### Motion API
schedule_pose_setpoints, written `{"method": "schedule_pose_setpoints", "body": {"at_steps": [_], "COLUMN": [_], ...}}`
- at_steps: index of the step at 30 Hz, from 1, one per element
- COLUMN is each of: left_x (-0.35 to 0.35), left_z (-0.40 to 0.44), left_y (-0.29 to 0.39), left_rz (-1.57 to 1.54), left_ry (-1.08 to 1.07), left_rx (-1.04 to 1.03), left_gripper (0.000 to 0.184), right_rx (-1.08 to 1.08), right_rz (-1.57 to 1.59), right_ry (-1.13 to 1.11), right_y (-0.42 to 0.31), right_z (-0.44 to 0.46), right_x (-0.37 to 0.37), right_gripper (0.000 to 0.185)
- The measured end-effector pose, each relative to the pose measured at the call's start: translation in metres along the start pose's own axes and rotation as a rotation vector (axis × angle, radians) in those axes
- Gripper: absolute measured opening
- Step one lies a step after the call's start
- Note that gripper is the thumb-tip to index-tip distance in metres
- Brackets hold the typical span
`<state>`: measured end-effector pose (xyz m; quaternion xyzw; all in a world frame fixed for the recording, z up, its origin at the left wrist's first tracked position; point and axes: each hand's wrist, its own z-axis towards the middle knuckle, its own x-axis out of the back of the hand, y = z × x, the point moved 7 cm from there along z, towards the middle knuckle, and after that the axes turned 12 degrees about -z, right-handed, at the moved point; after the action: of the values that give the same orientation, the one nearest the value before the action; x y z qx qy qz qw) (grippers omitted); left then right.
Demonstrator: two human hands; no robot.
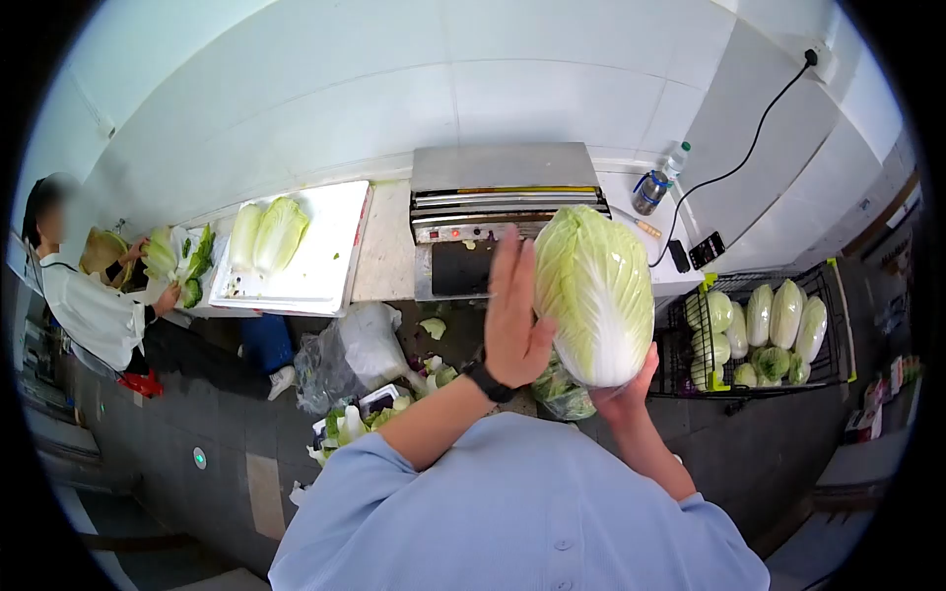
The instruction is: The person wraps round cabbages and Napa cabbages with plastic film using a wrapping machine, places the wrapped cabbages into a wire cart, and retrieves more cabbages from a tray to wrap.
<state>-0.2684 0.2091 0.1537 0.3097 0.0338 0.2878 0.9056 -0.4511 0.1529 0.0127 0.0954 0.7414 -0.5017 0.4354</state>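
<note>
A large napa cabbage (596,295), shiny as if wrapped in film, is held up in front of my body. My right hand (628,389) supports it from below at its white base, with the fingers partly hidden behind it. My left hand (517,315), with a dark watch on the wrist, is raised flat along the cabbage's left side, fingers stretched out; the thumb is at the cabbage's edge. Behind the cabbage stands a metal wrapping machine (503,177) with a dark plate (461,270).
Two cabbages (280,234) lie on a white tray (340,222) at left. Farther left a person (94,305) handles leafy vegetables. A black wire cart (838,345) with several cabbages stands right. Bottles (650,192) and a phone (707,250) rest on the counter; bags (370,345) and leaves lie below.
</note>
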Motion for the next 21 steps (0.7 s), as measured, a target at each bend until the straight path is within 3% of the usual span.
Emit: {"method": "schedule_pose_setpoints", "body": {"at_steps": [3, 5, 9, 11, 13, 14, 19, 20, 21], "left_x": [-0.019, -0.013, 0.006, 0.013, -0.005, -0.021, -0.027, -0.023, -0.020], "left_z": [0.006, 0.008, 0.002, -0.009, -0.018, -0.021, -0.026, -0.025, -0.024], "left_y": [-0.023, -0.034, -0.056, -0.040, -0.032, -0.043, -0.077, -0.081, -0.085], "left_rz": [-0.384, -0.463, -0.337, -0.269, -0.368, -0.575, -1.027, -1.109, -1.123], "left_ry": [0.034, 0.107, 0.299, 0.298, 0.153, 0.141, 0.306, 0.313, 0.292], "left_rx": [0.150, 0.198, 0.306, 0.269, 0.336, 0.405, 0.628, 0.658, 0.675], "left_gripper": [0.075, 0.075, 0.074, 0.084, 0.094, 0.104, 0.092, 0.089, 0.088], "right_rx": [-0.017, -0.018, 0.011, 0.053, 0.103, 0.080, -0.047, 0.010, -0.143], "right_rz": [0.000, 0.005, 0.032, 0.031, 0.013, -0.024, -0.445, -0.604, -0.681], "right_ry": [-0.020, -0.054, -0.066, -0.043, -0.006, -0.014, -0.083, -0.221, -0.332], "right_y": [0.008, 0.009, -0.002, -0.005, -0.006, -0.001, 0.000, -0.014, -0.023], "right_z": [-0.002, 0.001, -0.001, 0.004, 0.004, 0.002, 0.005, 0.006, 0.011], "right_x": [-0.001, -0.006, -0.033, -0.038, -0.037, -0.030, -0.008, -0.016, -0.003], "right_gripper": [0.076, 0.075, 0.075, 0.075, 0.075, 0.076, 0.080, 0.079, 0.083]}}
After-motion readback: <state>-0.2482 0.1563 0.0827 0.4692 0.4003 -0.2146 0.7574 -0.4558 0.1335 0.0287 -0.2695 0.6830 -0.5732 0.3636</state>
